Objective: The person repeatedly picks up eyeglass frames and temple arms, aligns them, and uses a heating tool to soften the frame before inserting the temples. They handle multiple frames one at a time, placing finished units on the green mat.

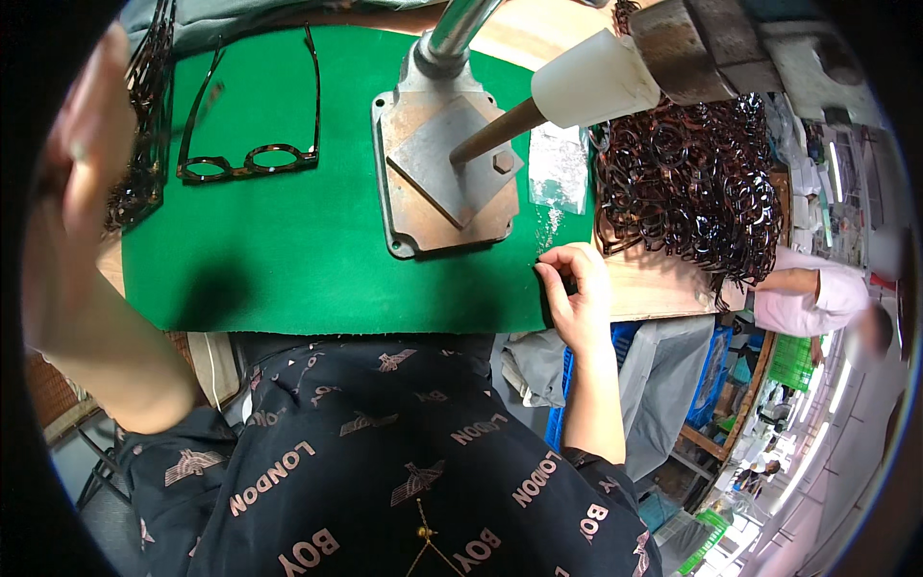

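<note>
My right hand rests at the right front edge of the green mat, beside a scatter of tiny whitish pieces. Its thumb and forefinger are pinched together; whatever they hold is too small to make out. Close to the camera at the far left, my left hand is raised and blurred, so its fingers cannot be read. A tortoiseshell glasses frame lies on the mat with its temples unfolded and pointing away from me. The small clear bag of pieces lies just beyond my right hand.
A metal hand press base stands mid-mat, with a square plate, a rod and a white collar above. Dark glasses frames are heaped at right, and more frames at far left. Another person is at far right.
</note>
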`<state>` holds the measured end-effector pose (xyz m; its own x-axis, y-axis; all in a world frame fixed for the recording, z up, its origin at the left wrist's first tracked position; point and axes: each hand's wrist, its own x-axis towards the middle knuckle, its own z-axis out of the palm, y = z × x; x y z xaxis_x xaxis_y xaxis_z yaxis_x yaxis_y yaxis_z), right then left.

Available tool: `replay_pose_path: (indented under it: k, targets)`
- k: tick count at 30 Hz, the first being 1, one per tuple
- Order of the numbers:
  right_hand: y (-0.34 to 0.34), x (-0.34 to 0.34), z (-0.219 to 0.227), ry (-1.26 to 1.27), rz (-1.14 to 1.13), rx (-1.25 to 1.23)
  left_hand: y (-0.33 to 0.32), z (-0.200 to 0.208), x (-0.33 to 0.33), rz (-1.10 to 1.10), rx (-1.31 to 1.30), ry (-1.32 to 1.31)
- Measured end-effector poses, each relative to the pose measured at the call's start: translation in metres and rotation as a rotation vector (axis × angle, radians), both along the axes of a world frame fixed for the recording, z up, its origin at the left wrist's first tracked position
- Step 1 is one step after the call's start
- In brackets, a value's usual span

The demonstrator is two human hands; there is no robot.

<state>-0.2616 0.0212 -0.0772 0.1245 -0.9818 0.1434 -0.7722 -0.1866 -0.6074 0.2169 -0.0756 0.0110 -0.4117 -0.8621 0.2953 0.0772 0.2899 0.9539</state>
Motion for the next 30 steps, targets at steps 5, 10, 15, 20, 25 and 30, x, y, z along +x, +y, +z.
replay_pose_path:
  k: [5,10,15,20,25,30]
  targets:
    - [-0.007,0.006,0.009,0.133,0.068,0.045,0.043,0.031,-0.087,-0.101,0.301,0.241]
    - [-0.004,-0.002,0.010,0.026,0.040,0.092,0.067,-0.004,-0.118,0.193,0.068,0.348]
    - [0.000,-0.010,0.007,-0.044,0.013,0.080,0.065,-0.007,-0.121,0.296,0.085,0.270]
    - [-0.001,-0.002,0.010,0.084,0.046,0.042,0.067,-0.004,-0.130,0.343,0.084,0.302]
    - [-0.002,-0.003,0.012,0.111,0.079,0.042,0.067,-0.005,-0.132,0.315,0.121,0.250]
    - [0.002,-0.004,0.008,0.039,0.020,0.065,0.071,-0.005,-0.142,0.374,0.125,0.250]
